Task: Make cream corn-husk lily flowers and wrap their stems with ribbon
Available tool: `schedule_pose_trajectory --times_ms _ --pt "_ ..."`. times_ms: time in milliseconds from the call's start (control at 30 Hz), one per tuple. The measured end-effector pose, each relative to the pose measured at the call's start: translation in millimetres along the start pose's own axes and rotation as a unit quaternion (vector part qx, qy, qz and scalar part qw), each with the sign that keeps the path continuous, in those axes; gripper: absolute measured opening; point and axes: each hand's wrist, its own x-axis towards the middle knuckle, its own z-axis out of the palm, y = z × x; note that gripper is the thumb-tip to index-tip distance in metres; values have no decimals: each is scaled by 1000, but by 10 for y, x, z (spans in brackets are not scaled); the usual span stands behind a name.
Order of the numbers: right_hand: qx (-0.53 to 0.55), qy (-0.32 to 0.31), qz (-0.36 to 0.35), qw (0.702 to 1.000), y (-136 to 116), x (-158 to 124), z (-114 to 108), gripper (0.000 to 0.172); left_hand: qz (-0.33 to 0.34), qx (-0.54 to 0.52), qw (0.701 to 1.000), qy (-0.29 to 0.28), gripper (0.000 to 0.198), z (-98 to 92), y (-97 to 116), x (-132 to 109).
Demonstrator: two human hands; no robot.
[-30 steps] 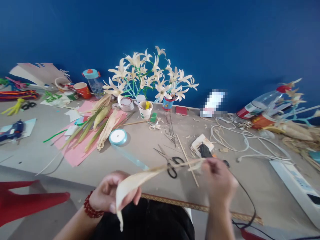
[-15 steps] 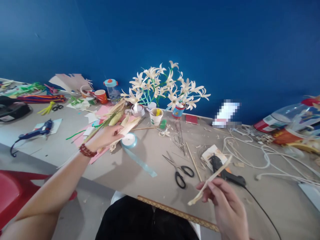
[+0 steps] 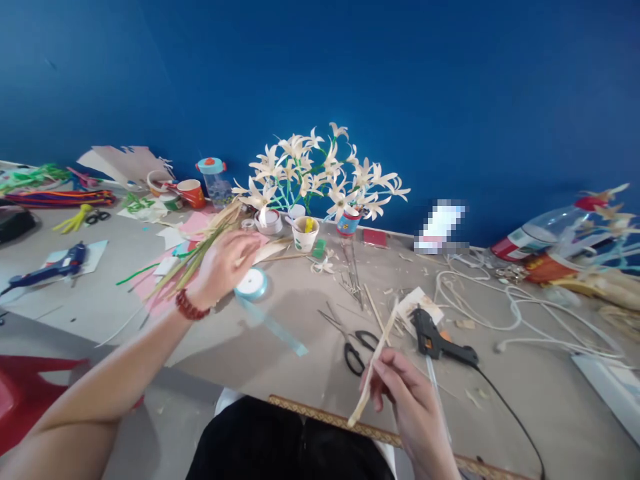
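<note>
Between the thumb and fingers of my right hand [image 3: 400,393] is a thin cream strip [image 3: 373,373], slanting up over the handles of the black scissors [image 3: 354,359]. My left hand [image 3: 233,263] is over the dried husks [image 3: 220,227], fingers bent and blurred, so what it grips cannot be made out. Just beside it lies a roll of light blue ribbon [image 3: 251,284] with its tail stretched over the table. The black glue gun [image 3: 440,343] rests right of the strip. White flowers [image 3: 300,167] stand in cups behind.
A white cable [image 3: 480,327] loops across the right of the table [image 3: 210,353], near a plastic bottle [image 3: 530,237]. At the left are a blue glue gun [image 3: 65,263] and a red stool [image 3: 30,393]. A paper cup [image 3: 305,235] stands mid-table.
My right hand has moved left, and its strip now points more steeply upward. My left hand has shifted over the husks, its wrist turned. The whole view has shifted slightly.
</note>
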Motion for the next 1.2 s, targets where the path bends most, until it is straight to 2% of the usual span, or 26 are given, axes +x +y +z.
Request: schedule_pose_trajectory --times_ms 33,100,167,200,267,333,400,433,467,533,600,667,733,833,900,1000,1100,1200 --pt "11 -10 18 1000 7 17 44 34 46 -44 998 -14 28 -9 174 -88" --pt "35 -44 54 997 27 37 163 36 147 -152 970 -121 36 3 560 -265" --pt "56 -92 83 991 50 29 302 36 229 -261 903 -251 41 48 923 -406" --pt "70 -111 91 987 61 16 366 35 228 -314 873 -295 40 75 1071 -455" --pt "91 -133 102 982 76 -17 454 36 163 -398 840 -332 35 116 1270 -505" --pt "64 -153 98 981 73 -40 455 37 126 -426 830 -338 31 132 1337 -511" --pt "-42 -140 51 988 54 -37 353 36 123 -419 834 -338 29 133 1311 -499" --pt "-125 -112 12 986 44 -26 268 34 120 -408 843 -330 29 136 1281 -491" --pt "-216 -66 -36 974 38 -10 168 30 109 -392 857 -316 29 143 1247 -486" --pt "-394 26 -111 912 46 29 -39 27 57 -361 889 -277 29 180 1190 -482" --pt "-512 52 -152 844 84 65 -193 32 -40 -363 889 -278 26 246 1156 -489" --pt "-575 40 -161 801 134 89 -252 35 -156 -403 840 -328 24 327 1144 -506" --pt "-605 21 -155 781 169 103 -231 31 -242 -465 766 -373 22 403 1142 -526" --pt "-619 14 -143 772 161 129 -161 23 -298 -562 673 -378 20 470 1143 -542" --pt "-613 18 -137 778 128 150 -156 19 -316 -600 639 -363 19 476 1142 -533" --pt "-571 24 -114 813 87 155 -235 16 -324 -619 620 -357 19 452 1135 -506" --pt "-462 9 -55 885 89 92 -338 19 -321 -631 612 -353 18 439 1125 -498" --pt "-249 6 22 968 114 -41 -358 26 -334 -639 602 -343 20 466 1120 -520"
